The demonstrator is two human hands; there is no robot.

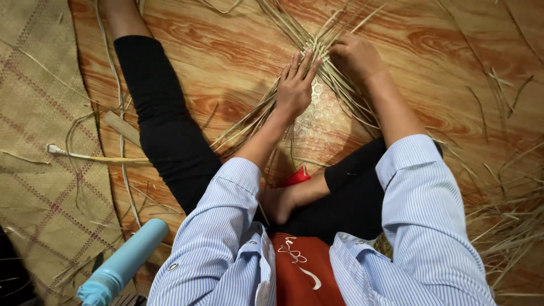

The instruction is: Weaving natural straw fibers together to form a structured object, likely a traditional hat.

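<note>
Striped blue shirt sleeves (422, 226) framed both hands: left hand (294, 85) pressed flat-fingered, right hand (354, 56) pinching crossed pale dry straw strands (326, 42), only a small woven patch done, long ends loose beyond.

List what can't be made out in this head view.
- Right hand: fingertips buried in the straw strands, so its grip is unclear.
- Strands: far ends cut off by the top edge.
- Light blue bottle: bottom cut by the lower edge.
- Red item: mostly hidden behind the legs.
</note>
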